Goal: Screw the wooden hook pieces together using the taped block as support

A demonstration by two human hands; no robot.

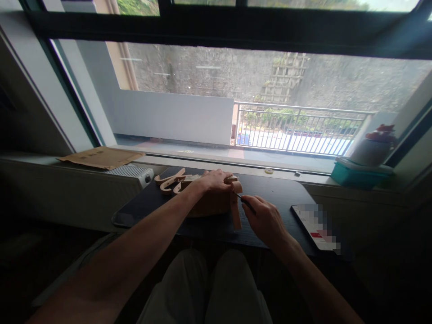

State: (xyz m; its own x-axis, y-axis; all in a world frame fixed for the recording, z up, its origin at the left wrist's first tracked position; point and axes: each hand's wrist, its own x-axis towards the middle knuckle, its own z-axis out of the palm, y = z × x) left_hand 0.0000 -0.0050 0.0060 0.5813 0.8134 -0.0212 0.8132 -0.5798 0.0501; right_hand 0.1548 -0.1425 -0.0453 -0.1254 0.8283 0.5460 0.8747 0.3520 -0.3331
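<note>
On the dark table sits a brown, box-shaped piece [209, 206] that looks like a leather bag; its far side is hidden. A tan strap [237, 218] hangs down its right end and curls over at the top. My left hand [218, 180] lies across the top of the piece, its fingers closed at the strap's upper end. In my right hand [265, 215], closed, is a slim dark-handled tool [249, 204], its tip touching or very near the strap. What kind of tool it is cannot be made out.
Curled tan straps [168, 183] lie left of the piece. A phone [313, 229] rests at the table's [280, 189] right side. On the sill are a brown paper envelope [101, 156] and a teal box [357, 173] with a pot on top. A white radiator [133, 174] stands at left.
</note>
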